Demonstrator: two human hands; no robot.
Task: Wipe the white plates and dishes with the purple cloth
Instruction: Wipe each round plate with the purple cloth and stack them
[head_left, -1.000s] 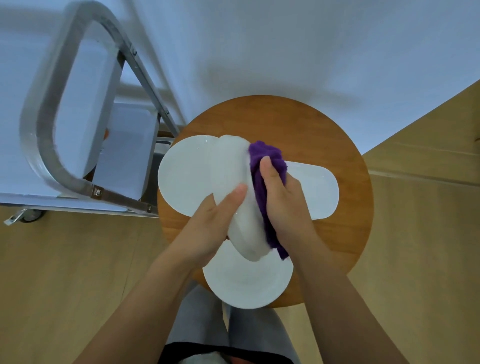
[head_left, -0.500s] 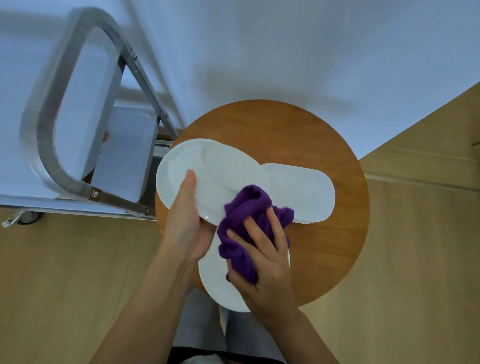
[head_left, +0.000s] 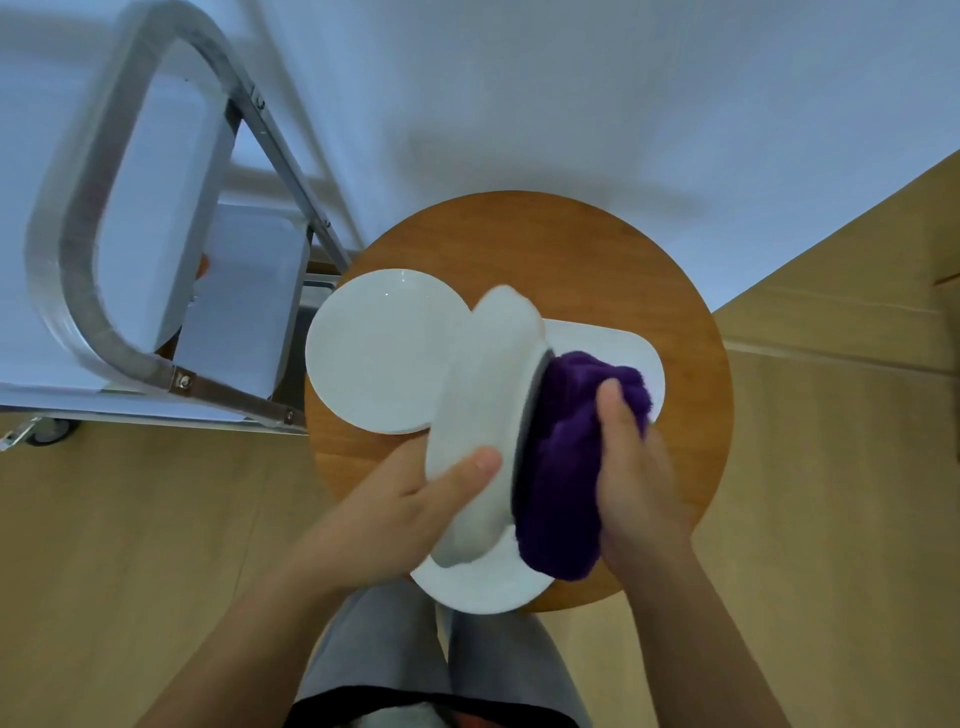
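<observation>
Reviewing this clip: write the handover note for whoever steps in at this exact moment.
Left hand grips a white dish, tilted on edge above the round wooden table.
Right hand presses the purple cloth against the dish's right face.
On the table: a round plate at left, an oblong dish behind the cloth, another plate at the near edge.
Done: cannot tell which are wiped.
Left: finish this dish, then any others.

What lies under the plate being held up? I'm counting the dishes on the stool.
Under the raised plate show a round plate, an oblong dish and a near plate on the stool. The plate, cloth and hands cover the middle.
</observation>
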